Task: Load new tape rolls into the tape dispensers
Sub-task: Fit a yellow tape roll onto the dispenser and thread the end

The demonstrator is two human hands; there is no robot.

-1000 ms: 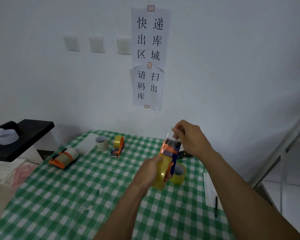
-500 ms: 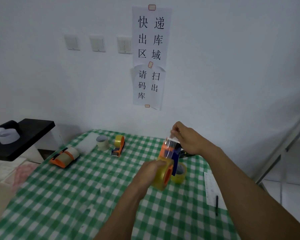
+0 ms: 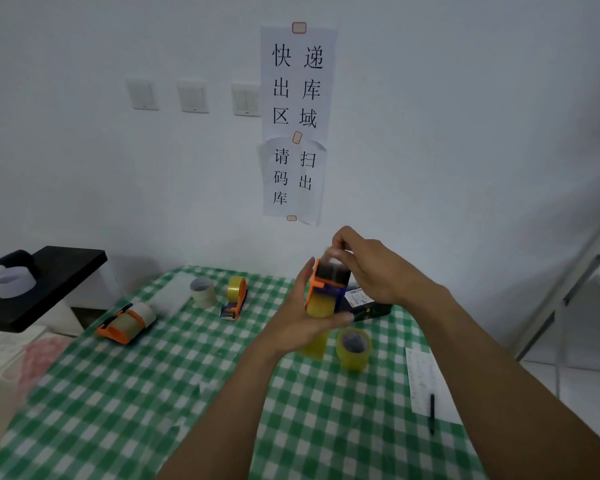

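Gingham oilcloth, green and white, covers the desk (image 3: 125, 403) against a pale wall bearing a paper sign (image 3: 297, 84) and three switches (image 3: 192, 97). Above the cloth, the left hand (image 3: 302, 323) cups a tape dispenser (image 3: 328, 285) of orange and blue plastic with a glossy yellowish roll seated in it. The right hand (image 3: 371, 268) pinches the clear tape end at the dispenser's top. A loose tape roll (image 3: 353, 348) stands on the cloth just below. Two more loaded dispensers (image 3: 125, 322) (image 3: 235, 297) and a cardboard core (image 3: 202, 292) lie farther left.
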